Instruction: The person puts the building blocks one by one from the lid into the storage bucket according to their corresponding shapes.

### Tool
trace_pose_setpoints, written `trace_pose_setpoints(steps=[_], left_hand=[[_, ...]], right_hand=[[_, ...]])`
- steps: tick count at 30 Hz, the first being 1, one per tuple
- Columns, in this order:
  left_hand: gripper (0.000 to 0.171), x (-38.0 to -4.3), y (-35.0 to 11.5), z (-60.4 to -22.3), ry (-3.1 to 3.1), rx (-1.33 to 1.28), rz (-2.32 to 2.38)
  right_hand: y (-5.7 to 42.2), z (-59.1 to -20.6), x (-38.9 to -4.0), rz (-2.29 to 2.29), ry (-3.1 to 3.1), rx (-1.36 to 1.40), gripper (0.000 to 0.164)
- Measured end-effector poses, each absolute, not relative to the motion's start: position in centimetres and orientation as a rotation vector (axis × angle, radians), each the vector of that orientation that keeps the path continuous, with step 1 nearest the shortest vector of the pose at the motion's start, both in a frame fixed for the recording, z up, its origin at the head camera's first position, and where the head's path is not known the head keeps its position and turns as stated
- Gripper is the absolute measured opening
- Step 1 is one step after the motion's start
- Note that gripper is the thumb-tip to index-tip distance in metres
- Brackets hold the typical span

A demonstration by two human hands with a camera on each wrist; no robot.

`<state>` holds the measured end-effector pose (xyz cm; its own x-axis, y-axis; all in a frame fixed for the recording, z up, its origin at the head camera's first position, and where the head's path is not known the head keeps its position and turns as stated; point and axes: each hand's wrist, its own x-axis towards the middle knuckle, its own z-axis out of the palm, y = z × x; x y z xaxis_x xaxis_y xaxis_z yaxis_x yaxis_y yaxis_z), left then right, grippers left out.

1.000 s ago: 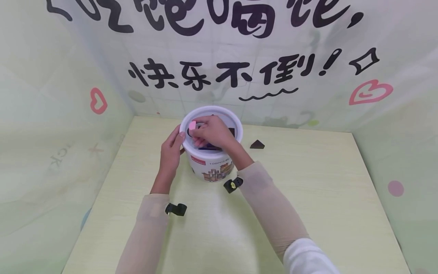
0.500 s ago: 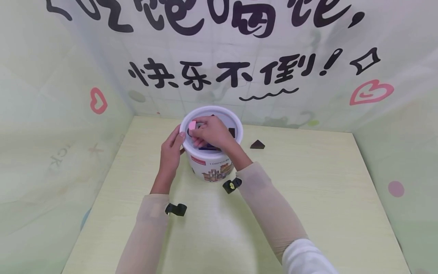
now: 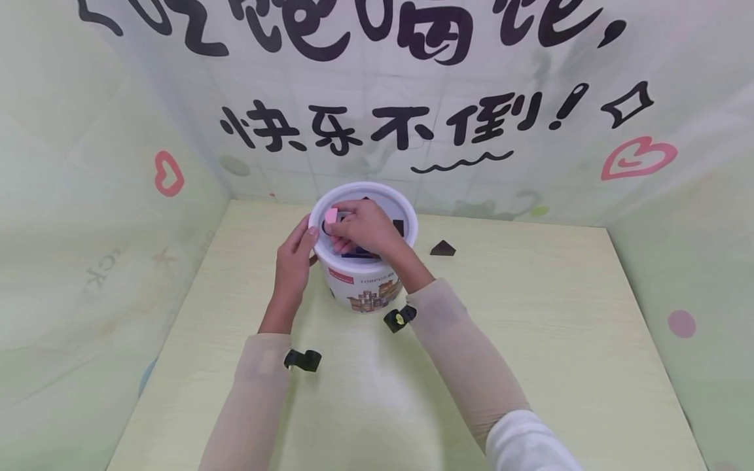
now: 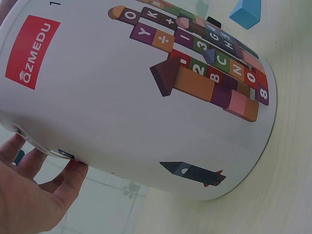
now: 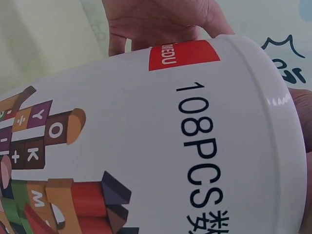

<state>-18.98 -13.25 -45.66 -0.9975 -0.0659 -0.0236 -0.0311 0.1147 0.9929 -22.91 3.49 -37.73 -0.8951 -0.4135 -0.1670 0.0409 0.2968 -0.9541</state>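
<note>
A white toy-block bucket (image 3: 359,288) stands upright on the table, printed with building blocks, a red label and "108PCS". Its round lid (image 3: 406,245) shows several dark shaped patches, partly covered by a hand. My left hand (image 3: 292,261) grips the left side of the bucket, thumb at the rim; in the left wrist view, its fingers (image 4: 70,185) touch the bucket near the top. Between thumb and fingers, my right hand (image 3: 371,226) pinches a small pink block (image 3: 332,215) just over the left part of the lid. The right wrist view has no sight of the pink block.
To the right of the bucket, a dark triangular block (image 3: 443,248) lies on the pale wooden table (image 3: 518,314). A blue block (image 4: 246,13) shows past the bucket in the left wrist view. Printed cloth walls (image 3: 377,157) close off the back and both sides.
Almost nothing differs. Both hands, the pink block and the bucket keep their places, with only a very slight shift of the right forearm.
</note>
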Motion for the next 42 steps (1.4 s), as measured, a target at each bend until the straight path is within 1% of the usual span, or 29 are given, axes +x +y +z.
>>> trace_pose_setpoints(steps=[8,10,27,42], left_hand=[[0.050,-19.0,-13.3,-45.7,-2.302,0.102,-2.088],[0.050,-19.1,-13.3,-45.7,-2.296,0.105,-2.091],[0.050,-19.1,-13.2,-45.7,-2.309,0.102,-2.080],[0.050,-19.0,-13.1,-45.4,-2.311,0.115,-2.071]], right_hand=[[3.5,-37.6,-23.0,-1.607,2.190,-0.313,0.053],[3.6,-37.5,-22.9,-1.596,2.187,-0.311,0.054],[3.9,-37.7,-22.9,-1.674,2.134,-0.282,0.050],[5.2,-37.5,-23.1,-1.671,2.169,-0.255,0.047]])
